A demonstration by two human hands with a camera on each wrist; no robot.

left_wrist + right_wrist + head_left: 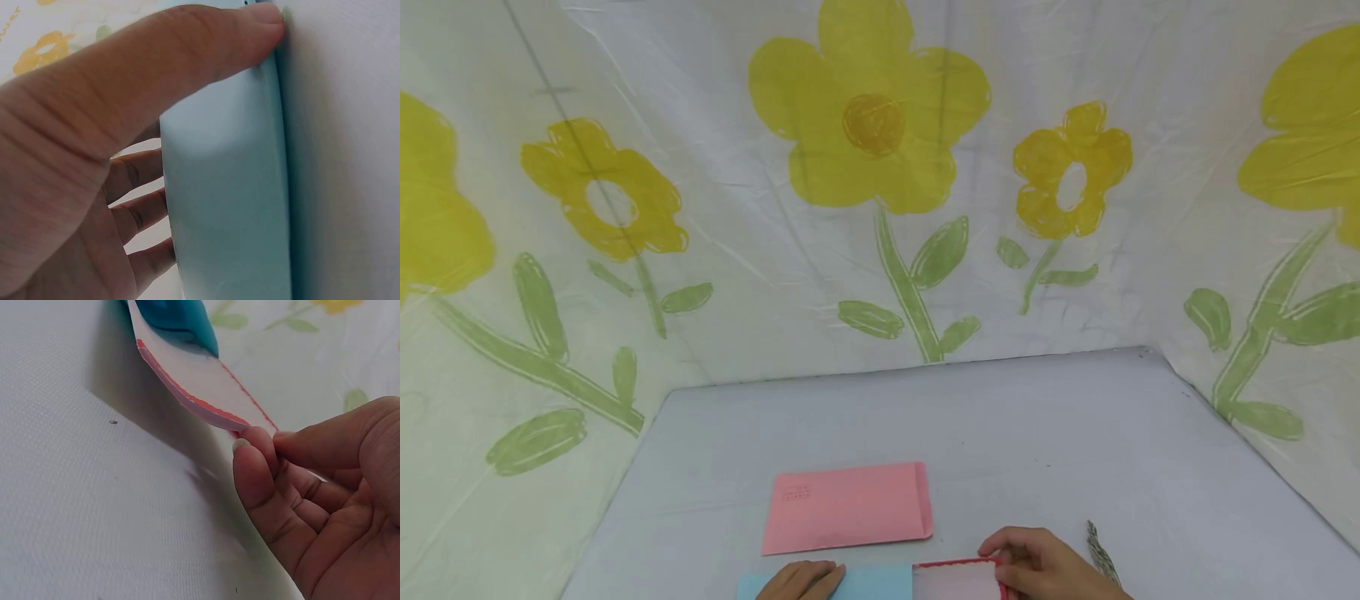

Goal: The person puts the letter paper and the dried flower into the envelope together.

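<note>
A light blue envelope (877, 583) lies at the bottom edge of the head view, partly cut off. My left hand (801, 582) holds it, with the thumb along one side and the fingers on the other, as the left wrist view shows. From the envelope's right end sticks out a pale card (957, 581) with a red scalloped border. My right hand (1051, 568) pinches the card's outer corner between thumb and fingers. In the right wrist view the card (206, 384) bends slightly, raised off the table, its other end inside the blue envelope (178, 322).
A pink envelope (846, 510) with small print lies flat just beyond the blue one. Right of my right hand is a dark, twisted, cord-like strip (1102, 552). Flower-printed sheeting (737, 275) walls the white table (1030, 442) at the back and sides.
</note>
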